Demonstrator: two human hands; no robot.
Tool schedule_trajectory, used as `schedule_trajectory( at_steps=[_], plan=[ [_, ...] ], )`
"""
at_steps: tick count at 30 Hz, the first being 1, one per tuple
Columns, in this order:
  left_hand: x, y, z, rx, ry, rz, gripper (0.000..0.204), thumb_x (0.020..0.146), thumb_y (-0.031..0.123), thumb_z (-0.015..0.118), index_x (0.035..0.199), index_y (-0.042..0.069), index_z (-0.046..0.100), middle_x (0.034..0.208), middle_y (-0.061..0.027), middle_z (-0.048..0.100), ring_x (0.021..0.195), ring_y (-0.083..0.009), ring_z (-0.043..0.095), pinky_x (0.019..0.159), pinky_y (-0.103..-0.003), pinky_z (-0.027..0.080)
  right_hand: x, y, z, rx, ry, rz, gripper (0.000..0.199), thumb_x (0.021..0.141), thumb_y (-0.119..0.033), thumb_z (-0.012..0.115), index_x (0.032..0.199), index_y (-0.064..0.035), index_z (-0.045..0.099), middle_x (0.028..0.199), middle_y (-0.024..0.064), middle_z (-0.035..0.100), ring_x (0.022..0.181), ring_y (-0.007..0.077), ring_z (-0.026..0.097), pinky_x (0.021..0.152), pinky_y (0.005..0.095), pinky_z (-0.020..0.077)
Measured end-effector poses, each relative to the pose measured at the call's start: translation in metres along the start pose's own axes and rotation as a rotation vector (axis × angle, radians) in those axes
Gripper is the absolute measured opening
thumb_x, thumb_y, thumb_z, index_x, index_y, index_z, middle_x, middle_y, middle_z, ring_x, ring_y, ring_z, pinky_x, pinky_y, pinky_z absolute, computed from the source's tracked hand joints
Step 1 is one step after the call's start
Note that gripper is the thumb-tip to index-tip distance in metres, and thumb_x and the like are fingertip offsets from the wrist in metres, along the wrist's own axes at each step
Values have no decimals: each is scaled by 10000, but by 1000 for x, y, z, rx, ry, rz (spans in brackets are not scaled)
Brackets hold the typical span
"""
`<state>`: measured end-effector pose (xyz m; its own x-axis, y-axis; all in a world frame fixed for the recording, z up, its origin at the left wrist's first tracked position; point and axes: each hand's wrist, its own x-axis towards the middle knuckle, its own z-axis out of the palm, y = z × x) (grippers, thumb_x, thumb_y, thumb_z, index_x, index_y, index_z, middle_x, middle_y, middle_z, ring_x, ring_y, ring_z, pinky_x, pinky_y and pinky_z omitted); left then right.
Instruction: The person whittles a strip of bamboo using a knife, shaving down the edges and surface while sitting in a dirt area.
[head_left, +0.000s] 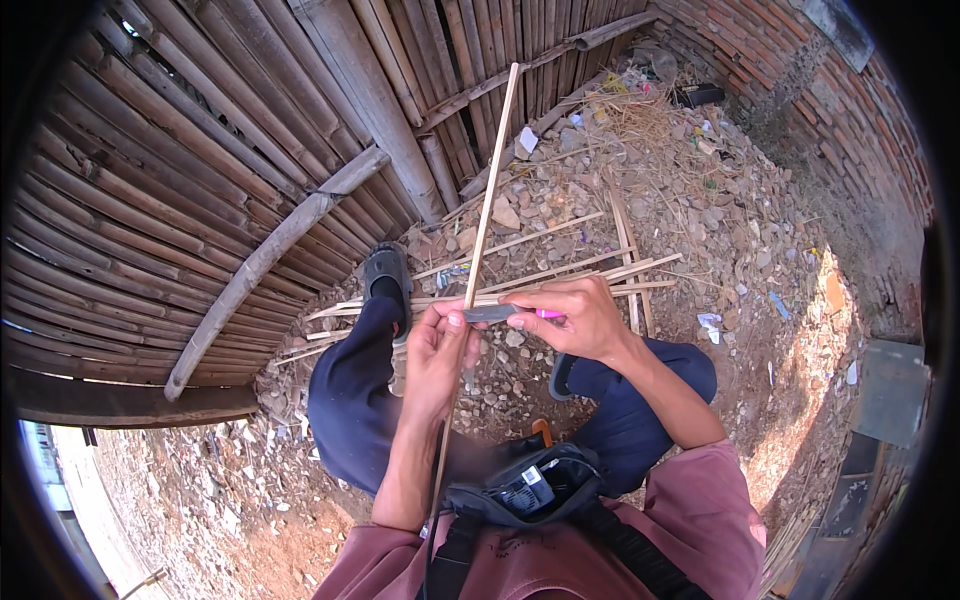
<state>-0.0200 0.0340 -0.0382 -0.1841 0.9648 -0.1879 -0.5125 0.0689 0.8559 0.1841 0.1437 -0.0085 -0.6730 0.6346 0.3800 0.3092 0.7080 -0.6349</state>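
Note:
A long, thin pale bamboo strip (494, 185) slants up and away from my left hand (434, 350), whose fingers are closed around its lower part. Its lower end runs back along my left forearm toward my body. My right hand (585, 315) grips a knife (488, 314) with a grey blade and a bit of pink at the handle; the rest of the handle is hidden by the fingers. The blade lies across the strip, right by my left thumb. Below both hands, more bamboo strips (640, 268) lie crossed on the stony ground between and beyond my feet.
A bamboo wall (230, 150) with a rail (270, 255) closes off the left side. The brick wall (850, 130) curves along the right. Rubble with straw and litter (650, 110) covers the ground. An open black pouch (525, 485) sits at my waist, above my bent knees.

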Motion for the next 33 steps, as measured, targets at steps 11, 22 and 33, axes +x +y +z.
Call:
schedule_trajectory(
  at_steps=[11,22,33],
  plan=[
    [1,3,-3,-16,53,16,280,1081,303,651,1148,35,607,878,-48,622,593,-63,506,514,-224,393,-3,-4,9,35,75,14,230,892,-240,842,1026,-52,846,870,121,807,675,241,763,599,331,571],
    [2,4,-2,-32,62,22,273,1074,322,661,1122,59,602,848,-39,604,502,-53,449,463,-224,373,-6,-10,14,-24,156,-5,244,873,-279,855,1045,-105,853,754,89,768,588,226,715,526,337,527],
    [1,6,-2,-40,61,26,256,1081,314,652,1127,67,602,844,-34,602,494,-54,445,457,-224,371,-7,-14,14,-65,180,-13,261,856,-273,870,1067,-120,854,674,71,719,526,211,665,475,342,481]
  ],
)
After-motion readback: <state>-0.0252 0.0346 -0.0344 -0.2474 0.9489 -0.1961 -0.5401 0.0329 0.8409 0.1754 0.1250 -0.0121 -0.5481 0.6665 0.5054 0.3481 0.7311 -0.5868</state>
